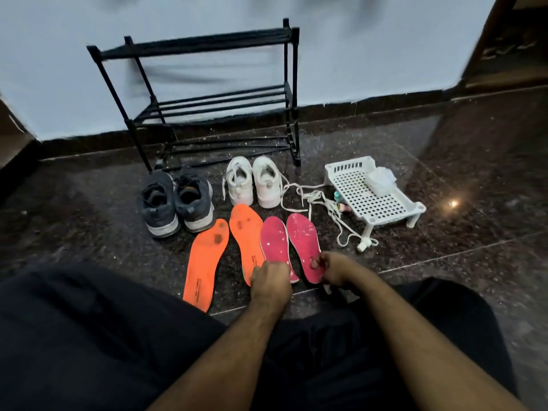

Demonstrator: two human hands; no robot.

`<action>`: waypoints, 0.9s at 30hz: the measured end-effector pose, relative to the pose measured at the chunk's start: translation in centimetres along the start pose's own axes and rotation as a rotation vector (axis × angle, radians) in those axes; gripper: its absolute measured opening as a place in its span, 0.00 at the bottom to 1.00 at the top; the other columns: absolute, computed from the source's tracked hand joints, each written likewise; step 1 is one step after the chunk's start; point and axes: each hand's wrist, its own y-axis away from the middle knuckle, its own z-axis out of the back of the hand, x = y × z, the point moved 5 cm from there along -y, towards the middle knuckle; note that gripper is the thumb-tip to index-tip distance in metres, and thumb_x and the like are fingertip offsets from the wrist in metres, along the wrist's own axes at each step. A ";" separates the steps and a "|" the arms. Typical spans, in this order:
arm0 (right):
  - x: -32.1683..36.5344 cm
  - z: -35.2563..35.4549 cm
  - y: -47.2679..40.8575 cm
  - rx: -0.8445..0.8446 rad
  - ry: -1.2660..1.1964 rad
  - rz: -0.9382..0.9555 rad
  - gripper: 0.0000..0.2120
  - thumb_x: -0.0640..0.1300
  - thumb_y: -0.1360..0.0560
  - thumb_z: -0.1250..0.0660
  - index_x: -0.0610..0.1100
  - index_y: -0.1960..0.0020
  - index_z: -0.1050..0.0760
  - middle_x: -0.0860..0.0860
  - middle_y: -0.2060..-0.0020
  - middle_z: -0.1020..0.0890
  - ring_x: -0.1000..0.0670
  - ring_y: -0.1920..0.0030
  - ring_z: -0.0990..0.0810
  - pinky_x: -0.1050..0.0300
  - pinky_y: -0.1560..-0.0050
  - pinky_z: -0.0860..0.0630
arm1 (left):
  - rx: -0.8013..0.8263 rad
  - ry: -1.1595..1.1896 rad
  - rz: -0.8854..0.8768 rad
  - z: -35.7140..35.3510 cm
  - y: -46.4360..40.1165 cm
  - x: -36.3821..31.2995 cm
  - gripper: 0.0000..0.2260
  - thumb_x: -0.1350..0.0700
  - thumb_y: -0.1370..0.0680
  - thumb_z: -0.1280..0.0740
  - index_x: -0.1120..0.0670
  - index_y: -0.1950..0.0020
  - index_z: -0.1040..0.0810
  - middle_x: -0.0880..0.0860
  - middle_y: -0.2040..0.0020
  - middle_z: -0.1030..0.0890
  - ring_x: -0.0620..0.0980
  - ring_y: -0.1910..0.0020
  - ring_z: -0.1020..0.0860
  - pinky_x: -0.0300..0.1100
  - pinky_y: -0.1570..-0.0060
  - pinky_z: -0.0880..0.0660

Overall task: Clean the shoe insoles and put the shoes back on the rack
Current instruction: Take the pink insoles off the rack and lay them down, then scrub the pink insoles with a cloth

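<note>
left hand [270, 280] grips left pink insole [275, 243] | right hand [330, 269] pinches right pink insole [302, 241] | likely squaring pair for cleaning

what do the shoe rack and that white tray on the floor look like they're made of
The shoe rack looks like thin tubes, matte black, joined by chunky corner connectors; whether metal or plastic, I can't tell. The white tray looks like moulded plastic: perforated grid base, slotted rim, stubby legs.
</note>
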 end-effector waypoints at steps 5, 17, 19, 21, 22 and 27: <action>0.5 0.4 -1.1 0.138 0.148 0.051 0.12 0.34 0.27 0.34 0.48 0.48 0.25 0.49 0.53 0.20 0.51 0.55 0.24 0.61 0.51 0.26 | 0.105 0.199 -0.067 -1.6 -1.3 0.3 0.29 0.33 0.31 0.29 0.48 0.37 0.23 0.51 0.42 0.26 0.52 0.40 0.28 0.50 0.41 0.27; 4.5 3.5 -5.3 -0.174 0.039 0.251 0.15 0.37 0.26 0.34 0.46 0.41 0.24 0.44 0.44 0.22 0.46 0.46 0.22 0.66 0.44 0.33 | 0.059 0.115 -0.096 3.2 -5.1 4.1 0.25 0.41 0.24 0.30 0.50 0.31 0.26 0.53 0.35 0.27 0.55 0.35 0.29 0.50 0.37 0.30; 5.5 3.2 -6.8 -0.179 0.083 0.301 0.17 0.36 0.26 0.36 0.45 0.38 0.24 0.44 0.43 0.25 0.45 0.44 0.23 0.66 0.43 0.34 | 0.080 0.120 -0.099 2.4 -4.9 4.4 0.26 0.41 0.24 0.32 0.49 0.29 0.28 0.52 0.32 0.29 0.55 0.33 0.31 0.51 0.35 0.31; 6.3 2.7 -7.9 -0.184 0.114 0.358 0.16 0.36 0.26 0.36 0.46 0.40 0.23 0.45 0.45 0.25 0.45 0.45 0.23 0.60 0.39 0.30 | 0.079 0.179 -0.070 0.9 -4.9 4.4 0.24 0.45 0.23 0.31 0.50 0.29 0.29 0.52 0.32 0.29 0.55 0.34 0.31 0.52 0.36 0.30; 6.7 2.3 -8.2 -0.178 0.127 0.389 0.15 0.36 0.26 0.35 0.46 0.42 0.22 0.46 0.46 0.25 0.44 0.46 0.22 0.57 0.39 0.28 | 0.080 0.181 -0.058 0.3 -5.0 4.2 0.23 0.49 0.24 0.31 0.50 0.30 0.29 0.52 0.33 0.29 0.55 0.35 0.30 0.53 0.38 0.29; 6.3 0.4 -9.4 -0.104 0.246 0.342 0.10 0.38 0.23 0.37 0.45 0.43 0.24 0.44 0.47 0.27 0.41 0.49 0.21 0.50 0.47 0.25 | 0.067 0.187 -0.023 -0.1 -7.4 2.6 0.20 0.58 0.25 0.33 0.54 0.33 0.29 0.54 0.39 0.27 0.58 0.39 0.28 0.54 0.44 0.26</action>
